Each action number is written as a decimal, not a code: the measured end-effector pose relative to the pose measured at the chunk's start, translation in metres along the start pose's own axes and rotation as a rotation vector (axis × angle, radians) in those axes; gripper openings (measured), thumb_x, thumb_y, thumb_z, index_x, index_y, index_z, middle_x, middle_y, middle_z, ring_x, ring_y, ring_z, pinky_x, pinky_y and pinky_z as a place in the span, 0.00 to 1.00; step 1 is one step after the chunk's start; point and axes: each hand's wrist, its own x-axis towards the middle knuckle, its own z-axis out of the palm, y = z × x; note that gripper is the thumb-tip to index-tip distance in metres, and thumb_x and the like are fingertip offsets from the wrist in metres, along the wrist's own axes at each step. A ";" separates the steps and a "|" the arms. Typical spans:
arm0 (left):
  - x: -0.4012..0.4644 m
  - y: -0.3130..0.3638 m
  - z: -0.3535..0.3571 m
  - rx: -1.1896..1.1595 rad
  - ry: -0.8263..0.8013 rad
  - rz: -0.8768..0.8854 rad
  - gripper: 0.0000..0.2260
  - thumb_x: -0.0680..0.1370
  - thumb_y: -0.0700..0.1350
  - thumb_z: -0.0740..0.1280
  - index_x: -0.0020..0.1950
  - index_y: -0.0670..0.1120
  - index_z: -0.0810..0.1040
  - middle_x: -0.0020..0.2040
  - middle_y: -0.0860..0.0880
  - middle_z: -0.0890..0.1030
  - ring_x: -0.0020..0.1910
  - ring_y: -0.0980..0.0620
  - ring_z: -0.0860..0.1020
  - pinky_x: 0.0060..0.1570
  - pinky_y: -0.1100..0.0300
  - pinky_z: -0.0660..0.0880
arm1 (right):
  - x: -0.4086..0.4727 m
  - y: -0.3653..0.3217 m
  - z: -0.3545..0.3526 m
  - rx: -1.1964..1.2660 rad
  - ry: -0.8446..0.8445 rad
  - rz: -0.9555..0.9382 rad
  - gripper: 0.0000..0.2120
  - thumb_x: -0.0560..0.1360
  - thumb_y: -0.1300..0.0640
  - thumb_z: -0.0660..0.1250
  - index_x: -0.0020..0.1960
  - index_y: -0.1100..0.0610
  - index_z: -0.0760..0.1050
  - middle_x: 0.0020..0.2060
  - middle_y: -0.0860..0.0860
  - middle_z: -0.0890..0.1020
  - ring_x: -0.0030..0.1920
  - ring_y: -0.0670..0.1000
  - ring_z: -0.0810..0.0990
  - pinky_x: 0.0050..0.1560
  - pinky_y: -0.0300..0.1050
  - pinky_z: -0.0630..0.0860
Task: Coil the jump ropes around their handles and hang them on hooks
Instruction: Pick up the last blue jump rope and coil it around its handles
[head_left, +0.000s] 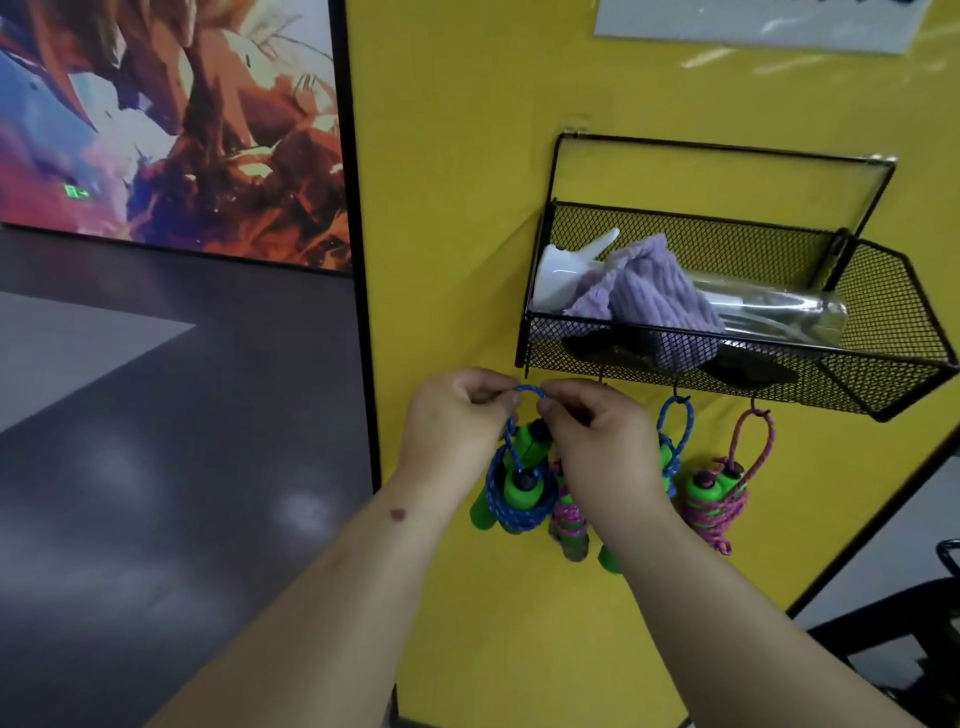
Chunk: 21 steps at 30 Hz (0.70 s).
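So, behind my grip a yellow wall panel (467, 208) is filling most of the view, and up and to the right of my hands a black mesh basket (883, 312) is sitting on it, carrying a purple cloth (654, 291) and a clear bottle (769, 312) lying on its side. Both my hands are pinching one blue rope loop (530, 391) just under the basket's left end: left hand (457, 415) is gripping its left side, right hand (597, 431) its right side, fingers curled tight on the cord. Directly below the pinch the blue jump rope (514, 493) is hanging, coiled round its green handles. Just behind it and under my right wrist a pink jump rope (569, 525) is dangling, partly hidden. Right of my grip a second blue jump rope (675, 421) and another pink jump rope (719, 493) are hanging from hooks (759, 412) under the basket.
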 end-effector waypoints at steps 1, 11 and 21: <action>0.004 -0.001 0.001 -0.001 0.007 0.010 0.10 0.77 0.41 0.74 0.41 0.56 0.85 0.35 0.52 0.87 0.37 0.52 0.85 0.51 0.44 0.84 | 0.004 0.001 0.002 -0.007 0.008 -0.010 0.08 0.78 0.57 0.69 0.52 0.47 0.84 0.40 0.44 0.86 0.35 0.43 0.78 0.38 0.39 0.71; 0.034 0.004 0.004 0.143 -0.004 0.094 0.17 0.78 0.40 0.71 0.32 0.55 0.79 0.24 0.61 0.78 0.26 0.64 0.75 0.29 0.67 0.68 | 0.035 0.002 0.014 -0.179 0.069 0.033 0.20 0.78 0.52 0.69 0.29 0.52 0.70 0.24 0.47 0.70 0.31 0.52 0.68 0.35 0.46 0.64; 0.041 -0.016 0.017 0.243 -0.013 0.037 0.18 0.80 0.43 0.70 0.29 0.53 0.78 0.25 0.56 0.75 0.28 0.52 0.74 0.27 0.59 0.64 | 0.039 0.005 0.020 -0.422 -0.017 -0.011 0.10 0.79 0.53 0.65 0.53 0.48 0.86 0.50 0.48 0.87 0.49 0.54 0.84 0.49 0.51 0.81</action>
